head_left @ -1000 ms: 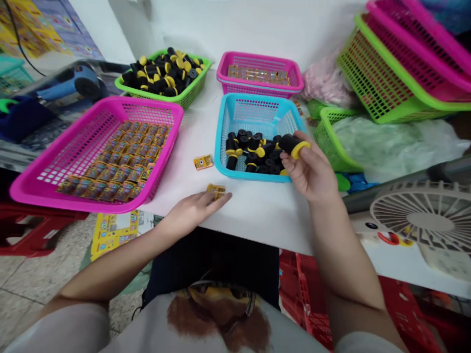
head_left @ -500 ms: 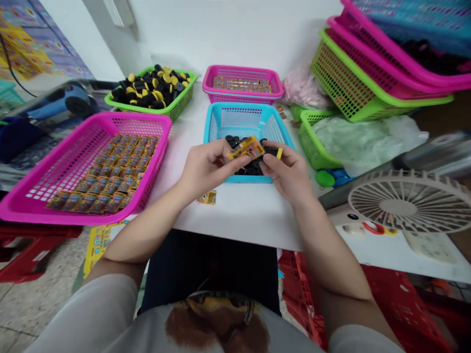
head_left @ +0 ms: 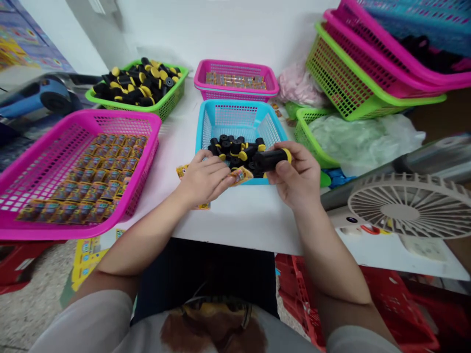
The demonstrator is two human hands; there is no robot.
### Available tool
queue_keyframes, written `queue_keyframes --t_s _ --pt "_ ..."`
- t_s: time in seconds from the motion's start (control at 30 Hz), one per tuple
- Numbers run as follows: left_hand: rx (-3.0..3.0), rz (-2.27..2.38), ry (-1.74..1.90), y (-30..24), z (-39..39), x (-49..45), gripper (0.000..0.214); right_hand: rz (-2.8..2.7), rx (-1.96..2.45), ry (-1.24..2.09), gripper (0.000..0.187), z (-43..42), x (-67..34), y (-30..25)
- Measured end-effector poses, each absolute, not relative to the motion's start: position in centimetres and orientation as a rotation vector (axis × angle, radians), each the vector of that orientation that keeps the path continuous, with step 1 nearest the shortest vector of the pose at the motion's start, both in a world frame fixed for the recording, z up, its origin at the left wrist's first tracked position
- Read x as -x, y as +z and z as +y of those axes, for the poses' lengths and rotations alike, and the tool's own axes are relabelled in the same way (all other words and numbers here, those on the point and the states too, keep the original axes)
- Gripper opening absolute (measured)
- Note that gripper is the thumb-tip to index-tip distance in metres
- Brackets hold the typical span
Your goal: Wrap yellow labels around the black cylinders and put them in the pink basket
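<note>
In my right hand [head_left: 296, 174] is a black cylinder [head_left: 271, 160] with a yellow end, lying almost level between thumb and fingers. My left hand [head_left: 204, 180] is closed on an orange-yellow printed card [head_left: 241, 175], just in front of the blue basket [head_left: 281, 132]. More printed card [head_left: 181, 170] shows behind the left hand's knuckles; whether it is the same piece I cannot tell. Under that hand, another card [head_left: 203, 206] lies on the white table. Several black-and-yellow cylinders [head_left: 235, 147] lie loose in the blue basket.
A large pink basket [head_left: 152, 147] at left holds rows of packed pieces. Behind stand a green basket [head_left: 172, 103] of black-and-yellow cylinders and a pink basket [head_left: 198, 81]. Stacked baskets [head_left: 346, 73], a plastic bag [head_left: 364, 142] and a fan [head_left: 401, 211] stand at right.
My left hand has moved left and down with the printed card, away from the right hand. The right hand has tilted its cylinder into fuller view. The camera view has shifted slightly.
</note>
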State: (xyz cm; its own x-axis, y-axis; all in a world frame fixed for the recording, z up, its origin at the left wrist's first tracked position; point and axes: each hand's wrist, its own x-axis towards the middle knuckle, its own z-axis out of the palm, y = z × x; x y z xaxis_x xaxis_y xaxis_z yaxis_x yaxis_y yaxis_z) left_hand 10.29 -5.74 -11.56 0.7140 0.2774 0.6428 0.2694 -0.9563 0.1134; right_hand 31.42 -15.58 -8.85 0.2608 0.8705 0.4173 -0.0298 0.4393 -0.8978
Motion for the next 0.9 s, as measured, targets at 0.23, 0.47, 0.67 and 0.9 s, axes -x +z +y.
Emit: queue_keyframes --t_s 0.23,0.47,0.67,0.9 --pt "-2.908 0.397 0.926 -11.3 -5.9 -10.2 0.065 -1.221 0.959 0.786 0.041 -16.1 -31.6 -9.0" --pt "-2.919 0.37 0.949 -11.5 -5.8 -10.1 0.075 -1.233 0.997 0.804 0.038 -15.8 -31.6 -9.5" --pt "-2.883 0.524 1.001 -11.7 -5.9 -9.9 0.072 -1.327 1.028 0.659 0.035 -15.6 -31.4 -9.6" --pt "-2.889 0.498 1.306 -12.2 -5.6 -10.1 0.065 -1.439 0.829 0.419 0.038 -15.0 -31.6 -10.7"
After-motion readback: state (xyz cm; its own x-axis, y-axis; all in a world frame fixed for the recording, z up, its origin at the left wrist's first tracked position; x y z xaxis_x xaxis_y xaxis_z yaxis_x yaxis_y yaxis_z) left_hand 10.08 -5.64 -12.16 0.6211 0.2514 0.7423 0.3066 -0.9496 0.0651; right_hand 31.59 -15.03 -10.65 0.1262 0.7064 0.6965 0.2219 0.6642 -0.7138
